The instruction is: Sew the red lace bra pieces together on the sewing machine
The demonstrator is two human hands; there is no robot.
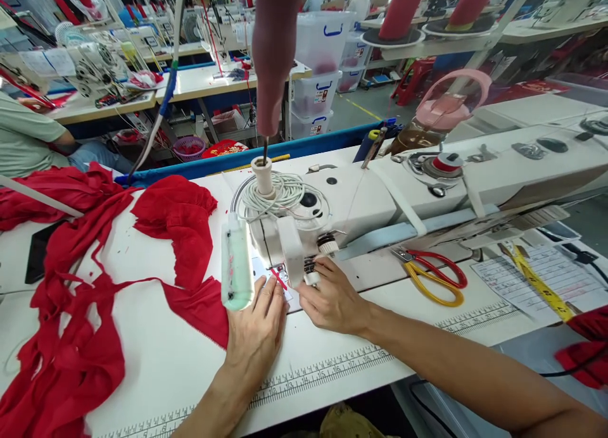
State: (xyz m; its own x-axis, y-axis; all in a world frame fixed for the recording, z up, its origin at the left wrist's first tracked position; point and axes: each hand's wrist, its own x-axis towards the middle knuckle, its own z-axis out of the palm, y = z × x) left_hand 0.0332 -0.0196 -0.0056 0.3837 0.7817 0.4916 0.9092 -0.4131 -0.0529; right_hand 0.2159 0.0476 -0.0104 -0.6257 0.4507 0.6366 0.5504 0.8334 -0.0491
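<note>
Beside the needle area of a white sewing machine [292,251], my left hand [254,330] lies with its fingers stretched out on the bed. A narrow red strip [279,278] shows just beyond its fingertips. My right hand [332,302] is at the front of the machine head, fingers curled and pinched together. Whatever they grip is hidden by the hand and the machine parts. A lit greenish lamp [237,267] hangs just left of the head. Red fabric [202,311] lies to the left of my left hand, its near end by the wrist.
Red cloth [71,337] is heaped on the left. Scissors [434,276] with red and yellow handles lie right of my right hand. Further right are a yellow tape measure [541,283] and a written sheet [503,276]. A pink-lidded jug [427,125] stands behind the machine. A person's sleeve [28,121] shows at left.
</note>
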